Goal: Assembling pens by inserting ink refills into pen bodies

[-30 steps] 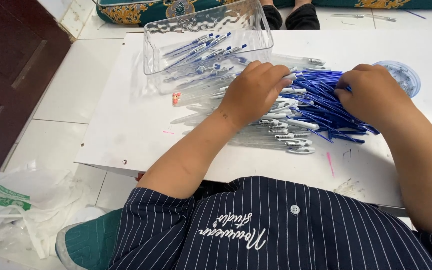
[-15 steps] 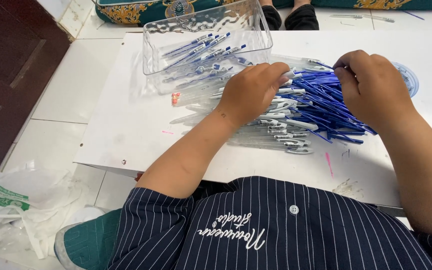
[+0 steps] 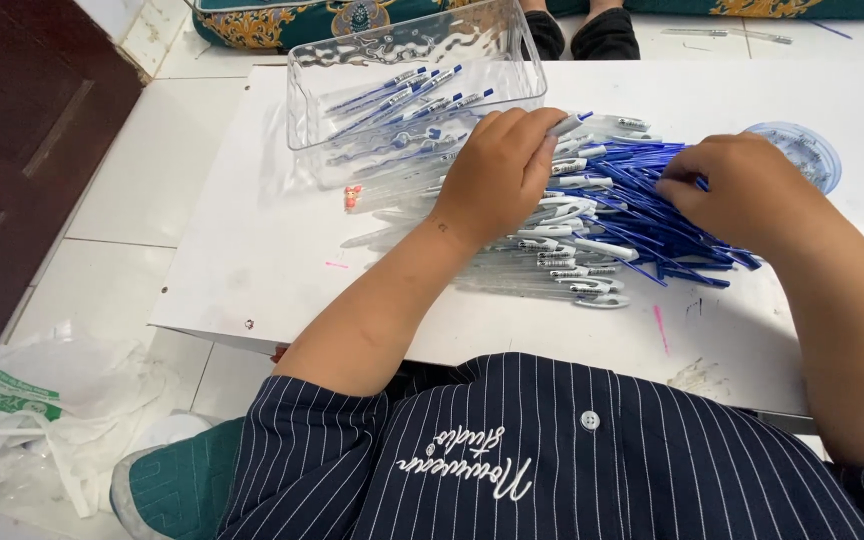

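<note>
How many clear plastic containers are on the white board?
1: a clear plastic bin at the board's far edge, holding some pens, just beyond the left hand. The right hand could hide something.

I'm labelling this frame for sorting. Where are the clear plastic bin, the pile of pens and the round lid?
clear plastic bin (image 3: 304,120): head view, on its left wall.
pile of pens (image 3: 642,215): head view, on the blue pens between the hands.
round lid (image 3: 814,152): head view, on its right rim.
</note>
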